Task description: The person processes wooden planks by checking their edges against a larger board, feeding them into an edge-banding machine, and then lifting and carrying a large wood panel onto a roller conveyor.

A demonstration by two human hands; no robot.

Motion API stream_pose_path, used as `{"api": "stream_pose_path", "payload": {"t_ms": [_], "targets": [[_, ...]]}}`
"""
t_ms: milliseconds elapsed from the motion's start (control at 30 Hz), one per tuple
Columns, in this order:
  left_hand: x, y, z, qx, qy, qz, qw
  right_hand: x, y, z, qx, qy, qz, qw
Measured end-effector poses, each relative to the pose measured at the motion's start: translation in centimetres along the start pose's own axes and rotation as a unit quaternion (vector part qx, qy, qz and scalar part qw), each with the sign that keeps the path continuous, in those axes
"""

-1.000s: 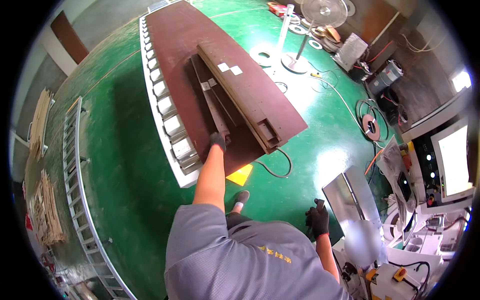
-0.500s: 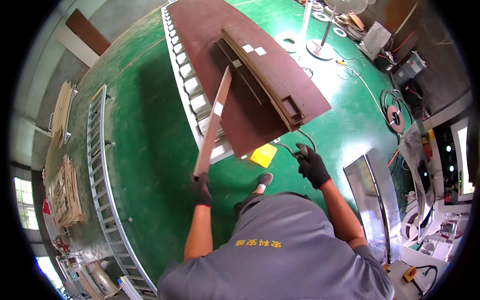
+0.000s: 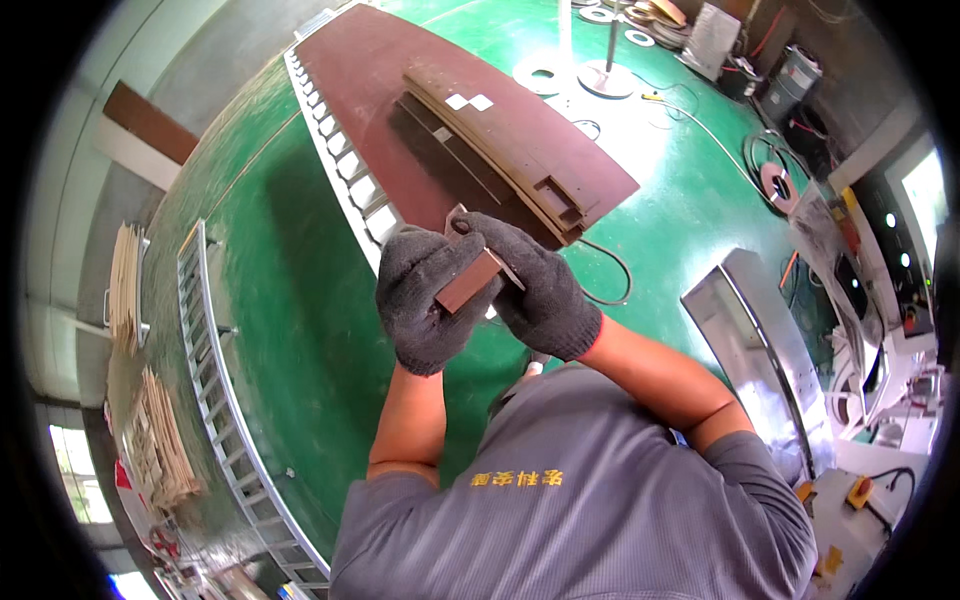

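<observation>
Head view: a narrow brown board point(image 3: 468, 284) sits between gloved left hand point(image 3: 424, 300) and gloved right hand point(image 3: 545, 298), fingers of both curled around it.

From my end the room reads bright. A white glare burns across the green floor point(image 3: 652, 262) right of the brown surface point(image 3: 375, 62), while a soft shadow darkens the floor on its left. The window point(image 3: 76, 472) low at left and the screen point(image 3: 926, 190) at right are blown out. The ladder-like frame point(image 3: 207, 366) bows toward the black border. I see the left hand point(image 3: 418, 295) and right hand point(image 3: 545, 295) fairly sharply.
</observation>
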State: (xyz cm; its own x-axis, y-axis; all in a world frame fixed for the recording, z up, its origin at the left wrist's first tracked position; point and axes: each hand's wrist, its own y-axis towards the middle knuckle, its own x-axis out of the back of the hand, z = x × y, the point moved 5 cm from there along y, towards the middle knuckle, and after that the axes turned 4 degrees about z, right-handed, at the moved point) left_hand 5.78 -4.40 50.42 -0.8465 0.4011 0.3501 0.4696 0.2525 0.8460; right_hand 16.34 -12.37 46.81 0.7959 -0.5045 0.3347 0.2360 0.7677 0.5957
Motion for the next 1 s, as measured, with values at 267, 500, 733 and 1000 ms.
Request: {"api": "stream_pose_path", "payload": {"t_ms": [267, 500, 733, 1000], "targets": [[-3.2, 0.9, -0.4, -0.067, -0.001, 0.05, 0.997, 3.0, -1.5, 0.5, -0.054, -0.007, -0.022, 0.998], [-5.1, 0.9, -1.0, -0.103, 0.01, 0.071, 0.992, 4.2, -2.6, 0.5, -0.115, -0.023, -0.032, 0.993], [-7.5, 0.7, -0.5, -0.078, -0.028, 0.163, 0.983, 6.3, -3.8, 1.4, -0.134, -0.036, -0.102, 0.985], [-15.1, -21.0, 22.8, 0.697, -0.44, -0.137, 0.55, 12.7, -15.9, -2.3, -0.331, 0.15, -0.348, 0.864]]}}
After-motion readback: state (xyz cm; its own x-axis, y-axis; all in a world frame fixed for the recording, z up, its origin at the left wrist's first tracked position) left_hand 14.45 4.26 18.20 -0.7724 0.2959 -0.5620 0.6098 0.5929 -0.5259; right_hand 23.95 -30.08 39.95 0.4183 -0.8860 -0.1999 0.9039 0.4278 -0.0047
